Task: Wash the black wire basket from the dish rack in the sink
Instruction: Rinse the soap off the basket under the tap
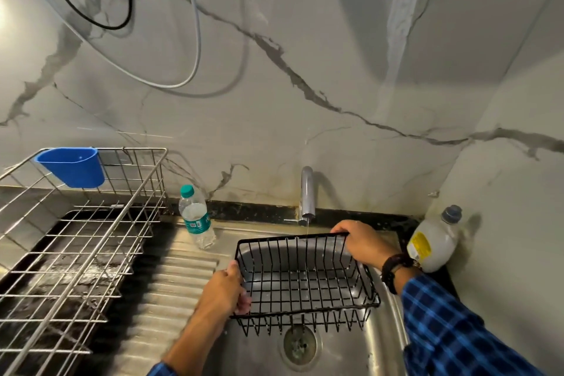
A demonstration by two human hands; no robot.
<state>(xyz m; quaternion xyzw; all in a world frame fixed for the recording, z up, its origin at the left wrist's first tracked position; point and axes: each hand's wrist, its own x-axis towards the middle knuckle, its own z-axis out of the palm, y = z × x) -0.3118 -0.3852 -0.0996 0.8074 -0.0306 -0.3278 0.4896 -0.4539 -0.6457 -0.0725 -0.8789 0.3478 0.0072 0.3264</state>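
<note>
The black wire basket (305, 281) hangs over the steel sink (381, 333), tilted a little, above the drain (298, 345). My left hand (227, 287) grips its left rim, fingers curled round the wire. My right hand (361, 243) grips the far right corner of the rim. A thin stream of water runs from the tap (307, 195) onto the basket's far edge. The silver dish rack (76, 238) stands at the left on the counter.
A blue plastic cup (73, 166) hangs on the rack's back rim. A water bottle with a teal cap (197, 218) stands by the ribbed drainboard (171, 293). A white soap bottle (433, 241) leans in the right corner. Cables hang against the marble wall.
</note>
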